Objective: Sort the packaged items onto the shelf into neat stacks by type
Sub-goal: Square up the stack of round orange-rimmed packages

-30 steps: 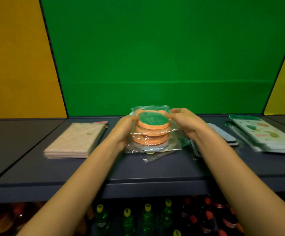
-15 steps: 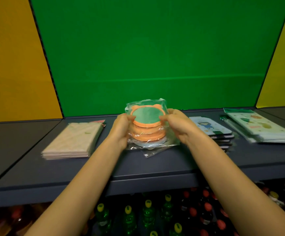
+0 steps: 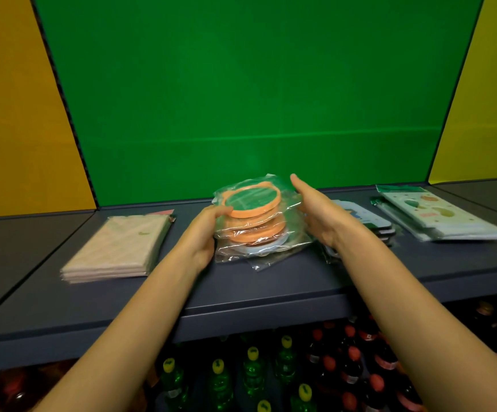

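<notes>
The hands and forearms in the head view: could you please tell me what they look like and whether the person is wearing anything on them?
Both forearms are bare for as far as the picture shows, with no sleeves visible. The left hand and the right hand wear no gloves. No watch, bracelet or ring can be seen on either one, and no markings show.

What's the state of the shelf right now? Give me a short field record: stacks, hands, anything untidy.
shelf: dark grey shelf, four stacks in a row
far left stack: beige flat packs, squared up
centre stack: orange round packs in clear wrap, top one tilted and offset
right of centre: card packs, partly hidden by the right hand
far right stack: white and green flat packs
left hand: pressed against the centre stack's left side
right hand: open, flat at the stack's right side; contact unclear
below shelf: bottles
</notes>
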`<state>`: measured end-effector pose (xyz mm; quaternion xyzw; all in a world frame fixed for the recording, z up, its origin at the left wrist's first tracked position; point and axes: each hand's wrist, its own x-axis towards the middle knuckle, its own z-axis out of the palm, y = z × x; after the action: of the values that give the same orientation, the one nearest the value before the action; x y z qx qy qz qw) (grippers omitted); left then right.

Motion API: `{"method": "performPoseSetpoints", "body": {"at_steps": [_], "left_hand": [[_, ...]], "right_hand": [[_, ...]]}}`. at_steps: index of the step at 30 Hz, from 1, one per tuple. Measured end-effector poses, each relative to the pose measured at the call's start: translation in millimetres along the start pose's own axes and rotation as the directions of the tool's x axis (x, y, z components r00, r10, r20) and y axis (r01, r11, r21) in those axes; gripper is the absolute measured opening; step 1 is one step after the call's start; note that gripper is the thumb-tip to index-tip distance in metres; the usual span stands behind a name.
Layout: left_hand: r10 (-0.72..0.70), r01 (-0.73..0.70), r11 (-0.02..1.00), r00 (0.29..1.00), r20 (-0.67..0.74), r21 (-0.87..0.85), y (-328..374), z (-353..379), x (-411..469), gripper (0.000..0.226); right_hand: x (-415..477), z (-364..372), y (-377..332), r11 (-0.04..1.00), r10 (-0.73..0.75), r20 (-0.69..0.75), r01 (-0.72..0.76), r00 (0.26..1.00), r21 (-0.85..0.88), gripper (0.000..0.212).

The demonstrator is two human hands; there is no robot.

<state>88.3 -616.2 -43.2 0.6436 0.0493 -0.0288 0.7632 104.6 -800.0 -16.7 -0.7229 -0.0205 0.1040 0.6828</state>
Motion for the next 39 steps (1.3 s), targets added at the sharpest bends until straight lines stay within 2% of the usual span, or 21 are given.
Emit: {"method": "performPoseSetpoints", "body": {"at_steps": [3, 7, 11, 13, 16, 18, 21, 26, 30, 33, 34, 37, 39], "left_hand": [[0.001, -0.001, 1.0, 1.0, 0.001, 0.002, 1.9, -1.7, 0.0, 0.027], [-0.033, 0.034, 0.998, 0.999, -0.019, 0.054, 11.0, -8.9, 1.0, 0.012], [-0.065, 0.067, 0.993, 0.998, -0.018, 0.099, 16.0, -12.2, 1.9, 0.013], [-0.048, 0.047, 0.994, 0.999, 0.009, 0.099, 13.2, -11.7, 1.3, 0.013], [0.002, -0.004, 0.999, 0.999, 0.04, 0.05, 5.6, -12.0, 2.5, 0.009], [0.062, -0.06, 0.998, 0.997, 0.055, -0.028, 1.3, -12.8, 5.4, 0.019], [0.149, -0.14, 0.986, 0.983, 0.107, -0.094, -0.1, -11.5, 8.8, 0.041], [0.142, -0.13, 0.98, 0.987, 0.074, -0.148, 2.1, -10.4, 16.8, 0.022], [0.164, -0.144, 0.964, 0.984, 0.074, -0.225, 2.0, -10.9, 23.2, 0.03], [0.139, -0.128, 0.966, 0.99, 0.033, -0.224, 0.3, -13.2, 27.4, 0.027], [0.14, -0.135, 0.968, 0.99, 0.007, -0.21, -0.9, -14.3, 28.9, 0.025], [0.174, -0.176, 0.97, 0.984, -0.028, -0.17, -2.9, -15.0, 28.6, 0.025], [0.189, -0.191, 0.964, 0.982, -0.031, -0.185, -1.8, -13.2, 26.9, 0.032]], "right_hand": [[4.0, 2.6, 2.0, 1.0, 0.015, 0.051, -0.016, 0.999, 0.015, 0.055], [4.6, 7.9, 6.7, 1.0, 0.022, 0.078, -0.022, 0.997, -0.003, 0.066], [6.8, 9.9, 6.9, 0.987, 0.013, 0.047, -0.005, 0.999, -0.16, 0.069], [10.9, 8.3, 7.9, 0.989, 0.007, 0.063, 0.002, 0.998, -0.15, 0.063], [11.6, 11.2, 8.9, 1.0, -0.018, 0.106, 0.019, 0.994, -0.009, 0.034], [14.0, 13.5, 14.4, 1.0, -0.019, 0.082, 0.018, 0.996, 0.012, 0.026], [16.6, 20.3, 21.9, 0.997, -0.043, 0.028, 0.041, 0.999, 0.061, 0.023], [18.0, 26.5, 23.9, 0.993, -0.094, -0.098, 0.1, 0.991, 0.059, 0.016], [17.7, 26.5, 25.7, 0.99, -0.091, -0.122, 0.103, 0.988, 0.096, 0.015], [16.6, 26.6, 27.2, 0.985, -0.116, -0.104, 0.128, 0.988, 0.118, 0.015], [17.2, 26.4, 28.2, 0.98, -0.129, -0.103, 0.142, 0.986, 0.137, 0.018], [18.4, 25.4, 29.7, 0.965, -0.15, -0.107, 0.169, 0.983, 0.2, 0.054], [18.8, 25.6, 29.6, 0.956, -0.188, -0.095, 0.204, 0.978, 0.212, 0.058]]}}
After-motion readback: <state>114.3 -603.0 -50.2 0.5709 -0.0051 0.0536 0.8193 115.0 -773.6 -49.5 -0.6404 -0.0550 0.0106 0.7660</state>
